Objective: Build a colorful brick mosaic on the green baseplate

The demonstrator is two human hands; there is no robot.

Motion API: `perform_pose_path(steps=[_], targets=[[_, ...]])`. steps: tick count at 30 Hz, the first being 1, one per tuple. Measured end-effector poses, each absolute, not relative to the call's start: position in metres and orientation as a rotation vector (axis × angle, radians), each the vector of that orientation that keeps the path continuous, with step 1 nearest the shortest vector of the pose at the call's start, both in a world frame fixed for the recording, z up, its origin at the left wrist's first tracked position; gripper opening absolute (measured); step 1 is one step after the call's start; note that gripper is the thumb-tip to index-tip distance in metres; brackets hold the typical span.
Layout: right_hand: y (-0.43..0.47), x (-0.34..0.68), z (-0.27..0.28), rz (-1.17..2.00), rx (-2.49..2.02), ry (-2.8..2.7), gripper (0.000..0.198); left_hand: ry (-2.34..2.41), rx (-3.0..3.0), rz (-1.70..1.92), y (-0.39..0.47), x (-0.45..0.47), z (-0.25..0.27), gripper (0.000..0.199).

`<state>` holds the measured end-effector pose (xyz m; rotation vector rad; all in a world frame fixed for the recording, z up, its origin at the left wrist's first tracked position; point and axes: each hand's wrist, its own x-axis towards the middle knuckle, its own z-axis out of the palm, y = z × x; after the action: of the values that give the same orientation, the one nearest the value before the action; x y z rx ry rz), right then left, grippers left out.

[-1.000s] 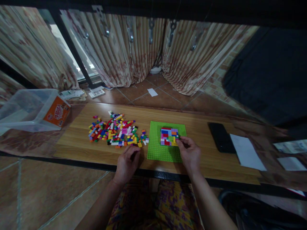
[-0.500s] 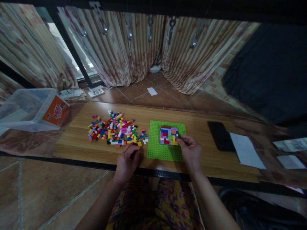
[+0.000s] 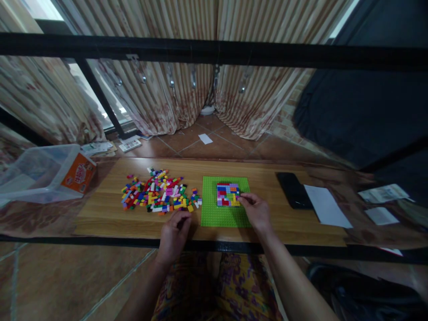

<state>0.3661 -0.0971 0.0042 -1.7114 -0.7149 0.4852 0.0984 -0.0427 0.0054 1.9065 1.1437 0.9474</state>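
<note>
A square patch of coloured building bricks (image 3: 228,195) is built up on the green baseplate (image 3: 209,217). At its right edge, my right hand (image 3: 257,213) pinches with thumb and forefinger; a small brick seems to be at the fingertips, mostly hidden by them. My left hand (image 3: 174,234) rests by the table's front edge, left of the baseplate, fingers curled and thumb close to them. Whatever those fingers may hold is hidden. Just beyond it spreads a pile of loose bricks (image 3: 160,191) in many colours, with a yellow brick (image 3: 190,208) at its near right side.
A clear plastic box (image 3: 43,174) with an orange label stands at the far left. Right of the baseplate, a black phone-like slab (image 3: 294,191) and a white paper sheet (image 3: 327,206) lie on the wooden table (image 3: 133,227). A dark bar (image 3: 167,47) crosses the view beyond the table.
The camera has tilted up and turned slightly right, so the table sits lower in view. Relative to the baseplate, both hands have barely moved.
</note>
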Motion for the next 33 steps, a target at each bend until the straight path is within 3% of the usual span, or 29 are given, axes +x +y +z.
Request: perform_pose_path(steps=[5,10,16,24,28,33], targets=[[-0.119,0.355,0.015,0.463,-1.662,-0.708,0.025,1.092,1.588,0.922,-0.058,0.113,0.016,0.011],[-0.144,0.318,0.035,0.701,-1.551,-0.976,0.024,0.945,1.193,0.814,-0.07,0.142,0.04,0.02],[-0.151,0.298,0.064,0.785,-1.419,-1.255,0.022,0.79,0.998,0.679,-0.073,0.153,0.066,0.034],[-0.154,0.298,0.065,0.892,-1.337,-1.227,0.017,0.719,0.821,0.609,-0.08,0.153,0.064,0.044],[-0.155,0.308,0.055,0.799,-1.417,-1.228,0.015,0.786,0.871,0.609,-0.08,0.157,0.057,0.041],[-0.139,0.353,0.034,0.402,-1.621,-1.183,0.019,0.923,1.081,0.68,-0.069,0.144,0.035,0.031]])
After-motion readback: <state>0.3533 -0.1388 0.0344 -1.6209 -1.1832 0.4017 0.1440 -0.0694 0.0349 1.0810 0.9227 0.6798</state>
